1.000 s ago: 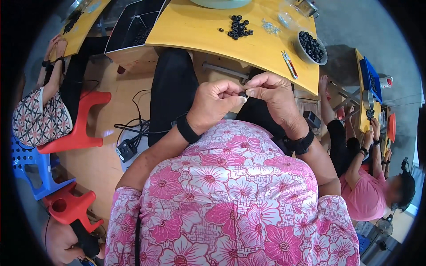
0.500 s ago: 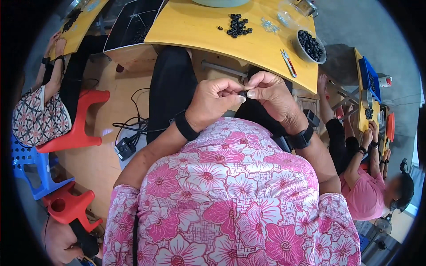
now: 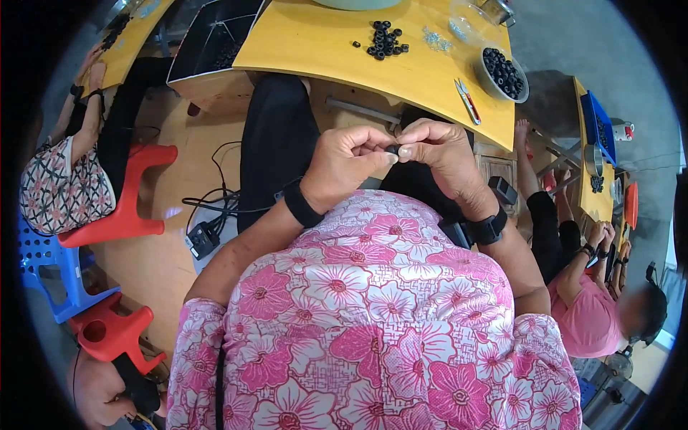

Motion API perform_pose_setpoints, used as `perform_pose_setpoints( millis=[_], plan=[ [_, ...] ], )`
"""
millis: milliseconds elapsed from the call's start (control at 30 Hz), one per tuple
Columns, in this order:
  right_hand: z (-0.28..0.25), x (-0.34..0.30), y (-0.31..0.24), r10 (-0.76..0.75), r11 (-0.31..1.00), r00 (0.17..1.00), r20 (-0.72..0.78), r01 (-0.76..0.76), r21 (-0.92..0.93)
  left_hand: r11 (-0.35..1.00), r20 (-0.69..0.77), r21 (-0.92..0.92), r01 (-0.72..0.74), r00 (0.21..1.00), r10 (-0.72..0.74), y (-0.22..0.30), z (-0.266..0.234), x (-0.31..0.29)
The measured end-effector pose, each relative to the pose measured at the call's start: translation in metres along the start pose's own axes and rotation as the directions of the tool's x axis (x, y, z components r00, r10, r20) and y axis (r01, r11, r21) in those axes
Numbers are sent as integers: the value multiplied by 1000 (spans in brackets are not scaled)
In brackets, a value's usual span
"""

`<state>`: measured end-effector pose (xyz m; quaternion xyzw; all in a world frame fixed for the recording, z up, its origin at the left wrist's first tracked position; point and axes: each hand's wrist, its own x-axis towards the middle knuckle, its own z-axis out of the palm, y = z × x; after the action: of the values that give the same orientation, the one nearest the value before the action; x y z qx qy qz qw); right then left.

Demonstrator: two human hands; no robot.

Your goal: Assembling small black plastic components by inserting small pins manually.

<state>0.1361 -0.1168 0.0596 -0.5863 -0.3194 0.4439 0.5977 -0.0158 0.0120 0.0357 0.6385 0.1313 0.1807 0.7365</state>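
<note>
Pinching one small black piece (image 3: 392, 149) together, the left hand (image 3: 344, 162) and right hand (image 3: 442, 155) could drop it below the grip if either side slips.

From my head, 1 fisheye view looks down over my flowered shirt (image 3: 373, 308), my left grip (image 3: 349, 159) and right grip (image 3: 441, 154) near its middle, the surface (image 3: 322, 43) farther off toward the upper edge.

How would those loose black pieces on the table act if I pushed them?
The black pieces look rounded, so some might roll. They lie loosely clustered, so they would probably scatter; being small, each is likely light.
</note>
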Motion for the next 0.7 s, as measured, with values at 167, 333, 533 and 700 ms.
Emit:
perform_pose_setpoints(
  millis=[167,333,533,700],
  plan=[
    [8,-2,-6,45,999,997,-64,-47,-24,999,2,-39,35,999,-35,0,-1,0],
    [9,-3,-6,103,993,989,-102,-97,69,995,12,-97,27,1000,-26,3,0,0],
    [8,-3,-6,-52,991,997,-57,45,-124,997,13,-72,10,1000,-9,2,0,1],
    [10,-4,-7,-75,992,995,-58,69,-106,998,29,-54,20,999,-19,4,0,0]
  ],
)
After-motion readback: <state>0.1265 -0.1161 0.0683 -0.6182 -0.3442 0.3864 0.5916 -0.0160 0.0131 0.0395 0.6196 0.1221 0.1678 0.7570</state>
